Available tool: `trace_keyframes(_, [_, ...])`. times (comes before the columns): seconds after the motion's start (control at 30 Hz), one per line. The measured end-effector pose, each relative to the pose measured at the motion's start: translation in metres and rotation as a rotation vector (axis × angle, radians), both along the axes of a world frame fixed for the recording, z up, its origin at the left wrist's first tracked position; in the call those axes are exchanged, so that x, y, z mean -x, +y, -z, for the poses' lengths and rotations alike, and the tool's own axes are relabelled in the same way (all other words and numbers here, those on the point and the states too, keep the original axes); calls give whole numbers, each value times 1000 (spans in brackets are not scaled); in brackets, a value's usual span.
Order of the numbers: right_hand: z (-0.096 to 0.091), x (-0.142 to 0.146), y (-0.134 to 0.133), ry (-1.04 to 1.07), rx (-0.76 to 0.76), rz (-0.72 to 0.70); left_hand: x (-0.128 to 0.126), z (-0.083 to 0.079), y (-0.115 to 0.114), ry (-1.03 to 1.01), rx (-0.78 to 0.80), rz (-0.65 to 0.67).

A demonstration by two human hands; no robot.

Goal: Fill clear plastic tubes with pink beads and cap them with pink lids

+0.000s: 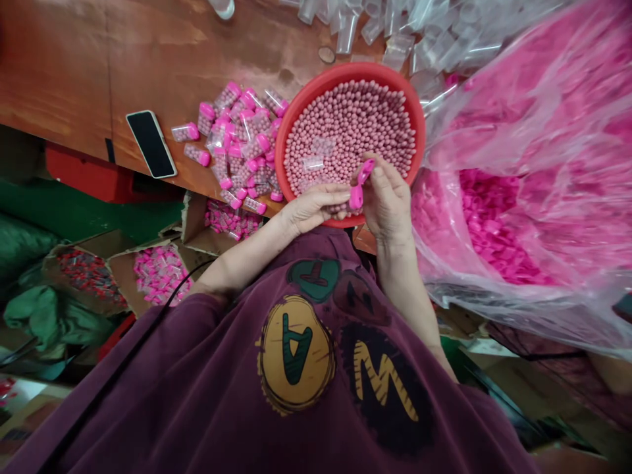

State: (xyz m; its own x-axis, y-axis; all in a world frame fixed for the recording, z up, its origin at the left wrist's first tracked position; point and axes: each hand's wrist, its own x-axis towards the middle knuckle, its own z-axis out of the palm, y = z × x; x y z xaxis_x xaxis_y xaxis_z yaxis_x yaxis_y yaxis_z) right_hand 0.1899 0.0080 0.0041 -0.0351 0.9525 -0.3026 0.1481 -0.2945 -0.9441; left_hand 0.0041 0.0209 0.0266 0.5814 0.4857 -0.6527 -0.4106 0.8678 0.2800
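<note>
Both my hands meet over the near edge of a red basin (419, 112) full of pink beads (345, 125). In the fingers of my left hand (316, 207) is a pink cap (355, 196), perhaps on a small transparent tube; the fingers hide most of it. My right hand (390, 197) pinches a second pink plastic cap (366, 170) just above the first. Two small transparent tubes (313, 163) lie on the beads. Left of the basin, touching it, is a heap of bead-filled tubes with pink caps (244, 141).
A phone (152, 145) lies on the wooden table (59, 66). Loose transparent tubes (348, 29) cover the far side. At right bulges a large plastic bag (557, 151) of pink caps (498, 230). Below the table edge stand cardboard boxes (116, 243) of small pink and red pieces.
</note>
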Motion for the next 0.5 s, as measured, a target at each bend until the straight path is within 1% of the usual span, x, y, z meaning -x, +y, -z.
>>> trace_keyframes(0.03, [-3, -1, -2, -45, -73, -6, -1, 1, 0, 4, 32, -47])
trace_keyframes(0.07, [-7, -2, -5, -112, -154, -46, -2, 1, 1, 11, 64, -93])
trace_keyframes(0.13, [-14, -5, -10, -281, -284, -192, -5, 3, 2, 34, 122, -149])
trace_keyframes(0.17, [-16, -7, -13, -363, -322, -259, -7, 4, 3, 53, 141, -152])
trace_keyframes(0.2, [-17, -8, -14, -434, -342, -297, -9, 5, 3, 77, 149, -143])
trace_keyframes(0.27, [-12, -9, -16, -519, -329, -299, -14, 4, 4, 127, 137, -111])
trace_keyframes(0.33, [-3, -10, -16, -548, -301, -278, -18, 1, 4, 149, 116, -92])
trace_keyframes(0.4, [7, -12, -17, -565, -309, -271, -20, -2, 4, 154, 87, -85])
trace_keyframes(0.5, [18, -14, -20, -618, -334, -264, -21, -3, 3, 240, -47, -83])
